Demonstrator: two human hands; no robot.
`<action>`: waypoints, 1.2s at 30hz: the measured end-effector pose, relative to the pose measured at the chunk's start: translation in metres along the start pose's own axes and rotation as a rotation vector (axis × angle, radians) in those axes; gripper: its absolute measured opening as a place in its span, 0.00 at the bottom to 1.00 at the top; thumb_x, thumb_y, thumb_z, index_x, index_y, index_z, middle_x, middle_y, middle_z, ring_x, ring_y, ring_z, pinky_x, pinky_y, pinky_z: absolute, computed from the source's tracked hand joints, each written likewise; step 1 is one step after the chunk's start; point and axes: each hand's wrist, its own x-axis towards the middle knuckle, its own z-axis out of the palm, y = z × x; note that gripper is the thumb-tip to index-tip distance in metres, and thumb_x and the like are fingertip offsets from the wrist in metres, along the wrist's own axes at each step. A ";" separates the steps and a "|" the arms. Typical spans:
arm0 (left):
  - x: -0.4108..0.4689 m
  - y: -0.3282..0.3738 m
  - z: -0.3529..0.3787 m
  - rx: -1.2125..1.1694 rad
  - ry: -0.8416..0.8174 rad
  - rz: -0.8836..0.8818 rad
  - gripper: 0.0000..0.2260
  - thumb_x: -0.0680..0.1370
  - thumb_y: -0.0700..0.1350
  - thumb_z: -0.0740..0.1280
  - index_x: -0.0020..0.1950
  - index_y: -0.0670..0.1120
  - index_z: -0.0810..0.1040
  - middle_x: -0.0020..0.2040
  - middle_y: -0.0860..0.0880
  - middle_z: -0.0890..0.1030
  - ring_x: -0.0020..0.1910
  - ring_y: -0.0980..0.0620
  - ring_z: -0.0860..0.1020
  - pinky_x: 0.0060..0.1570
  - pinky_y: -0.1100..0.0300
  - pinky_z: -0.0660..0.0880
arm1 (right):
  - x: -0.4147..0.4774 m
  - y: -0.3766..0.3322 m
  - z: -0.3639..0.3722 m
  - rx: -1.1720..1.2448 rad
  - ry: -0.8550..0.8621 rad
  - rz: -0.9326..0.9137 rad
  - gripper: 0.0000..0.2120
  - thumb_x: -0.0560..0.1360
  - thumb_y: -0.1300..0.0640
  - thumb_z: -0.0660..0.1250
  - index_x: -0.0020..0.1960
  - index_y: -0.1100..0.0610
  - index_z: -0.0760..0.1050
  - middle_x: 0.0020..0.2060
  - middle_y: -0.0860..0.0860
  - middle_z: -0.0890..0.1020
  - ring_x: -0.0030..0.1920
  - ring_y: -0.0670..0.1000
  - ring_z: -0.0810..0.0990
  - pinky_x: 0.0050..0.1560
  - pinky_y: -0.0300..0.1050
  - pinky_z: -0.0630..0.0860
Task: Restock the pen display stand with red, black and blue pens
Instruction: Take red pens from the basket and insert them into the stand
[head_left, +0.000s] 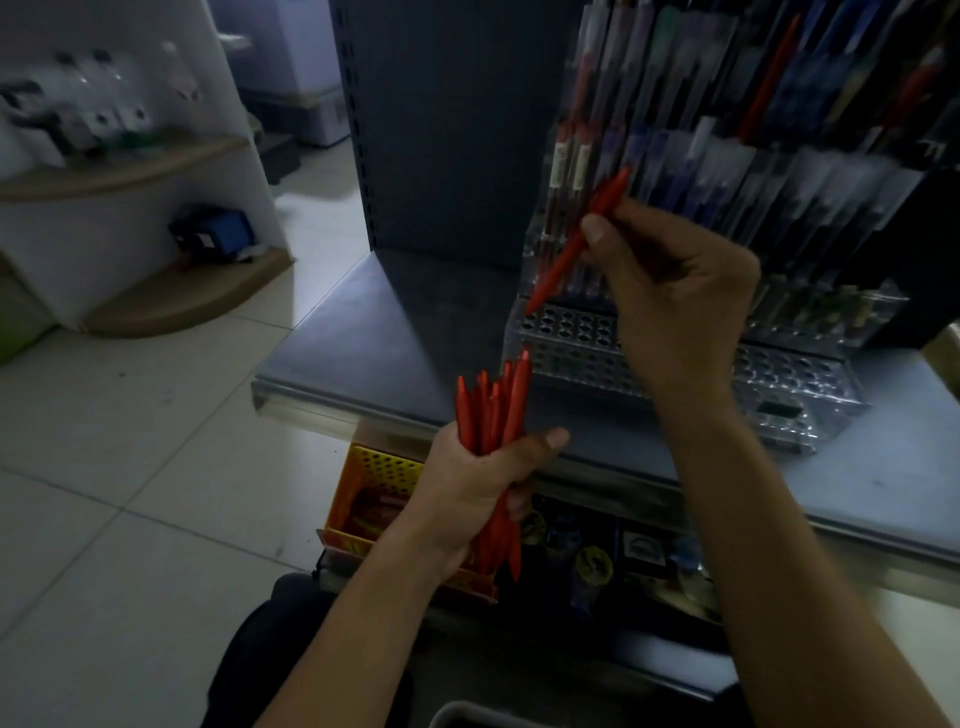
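My left hand (475, 486) grips a bundle of several red pens (493, 410), upright, in front of the shelf edge. My right hand (670, 296) pinches a single red pen (574, 241), tilted, its tip down over the left end of the clear pen display stand (779, 384). The stand's front tiers are rows of round holes, mostly without pens. Its back tiers hold several upright pens (675, 130), red at the left and dark or blue further right.
The stand sits on a grey metal shelf (384, 332) with a dark upright panel (447, 124) behind. Below the shelf edge a yellow perforated basket (379, 478) holds red items. White tiled floor (130, 467) lies left, with a curved wooden corner shelf (130, 161) beyond.
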 end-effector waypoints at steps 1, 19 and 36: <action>0.001 -0.001 0.000 0.004 0.011 -0.005 0.17 0.68 0.46 0.79 0.44 0.45 0.72 0.29 0.46 0.69 0.26 0.50 0.69 0.27 0.59 0.70 | 0.002 0.001 0.002 -0.022 0.011 -0.024 0.10 0.76 0.58 0.73 0.56 0.60 0.83 0.46 0.46 0.86 0.46 0.43 0.86 0.48 0.42 0.83; 0.005 -0.003 0.004 -0.021 0.069 -0.051 0.20 0.68 0.48 0.80 0.49 0.47 0.71 0.31 0.46 0.66 0.27 0.51 0.68 0.28 0.59 0.68 | 0.003 0.022 0.024 -0.207 -0.047 -0.060 0.09 0.78 0.57 0.70 0.58 0.54 0.82 0.43 0.33 0.80 0.43 0.30 0.80 0.46 0.24 0.74; 0.004 0.001 0.003 -0.039 0.042 -0.070 0.19 0.69 0.47 0.79 0.54 0.46 0.74 0.29 0.48 0.67 0.26 0.53 0.68 0.27 0.61 0.69 | -0.002 0.039 0.029 -0.352 -0.195 0.079 0.09 0.77 0.52 0.72 0.54 0.55 0.85 0.43 0.43 0.84 0.43 0.37 0.82 0.48 0.24 0.74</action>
